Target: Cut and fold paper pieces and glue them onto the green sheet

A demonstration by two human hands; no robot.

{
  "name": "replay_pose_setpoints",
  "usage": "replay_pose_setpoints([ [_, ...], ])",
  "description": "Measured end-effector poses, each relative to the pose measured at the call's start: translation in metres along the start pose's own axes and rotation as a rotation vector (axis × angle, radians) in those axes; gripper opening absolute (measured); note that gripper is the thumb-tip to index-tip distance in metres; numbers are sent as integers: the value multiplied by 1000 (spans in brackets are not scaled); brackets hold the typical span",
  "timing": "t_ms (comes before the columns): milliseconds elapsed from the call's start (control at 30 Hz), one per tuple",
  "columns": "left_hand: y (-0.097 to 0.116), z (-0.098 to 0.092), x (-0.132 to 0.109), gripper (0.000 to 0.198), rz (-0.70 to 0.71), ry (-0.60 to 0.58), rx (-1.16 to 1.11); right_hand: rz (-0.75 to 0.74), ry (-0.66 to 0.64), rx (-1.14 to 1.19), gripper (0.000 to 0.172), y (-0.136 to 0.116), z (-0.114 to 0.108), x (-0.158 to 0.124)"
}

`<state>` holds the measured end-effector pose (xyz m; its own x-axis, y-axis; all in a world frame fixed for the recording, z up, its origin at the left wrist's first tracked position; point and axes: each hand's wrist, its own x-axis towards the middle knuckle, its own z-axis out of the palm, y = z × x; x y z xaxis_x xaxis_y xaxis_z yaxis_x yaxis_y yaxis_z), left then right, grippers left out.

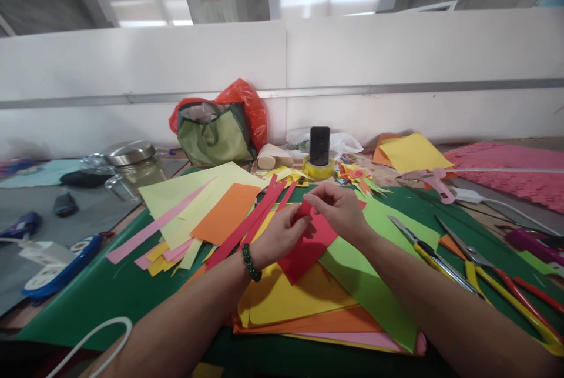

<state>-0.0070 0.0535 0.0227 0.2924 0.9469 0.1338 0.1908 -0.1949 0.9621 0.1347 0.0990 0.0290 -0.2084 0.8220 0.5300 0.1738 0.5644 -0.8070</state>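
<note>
Both my hands meet over a red paper sheet (308, 246) above a pile of coloured sheets. My left hand (282, 234), with a green bead bracelet on the wrist, pinches the sheet's upper left edge. My right hand (339, 207) pinches the top edge of the same red sheet with curled fingers. Under it lie a yellow sheet (282, 298) and a light green sheet (365, 272). Several red paper strips (255, 219) lie just left of my hands.
A green cutting mat (110, 290) covers the table. A utility knife (434, 254) and scissors (497, 275) lie to the right. A phone (319, 146) stands on a tape roll behind. A green bag (215, 134), a glass jar (132, 169) and a power strip (53, 260) sit left.
</note>
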Motion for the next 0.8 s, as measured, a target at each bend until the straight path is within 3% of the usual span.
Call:
replay_pose_setpoints([
  [167,-1,3,-2,26,44,43,54,20,35,45,21,1,5,-4],
  [367,-2,4,-2,33,-67,-1,-25,72,58,158,27,4,2,1],
  [800,-1,-3,1,42,-128,20,-202,245,107,370,35,10,-7,12],
])
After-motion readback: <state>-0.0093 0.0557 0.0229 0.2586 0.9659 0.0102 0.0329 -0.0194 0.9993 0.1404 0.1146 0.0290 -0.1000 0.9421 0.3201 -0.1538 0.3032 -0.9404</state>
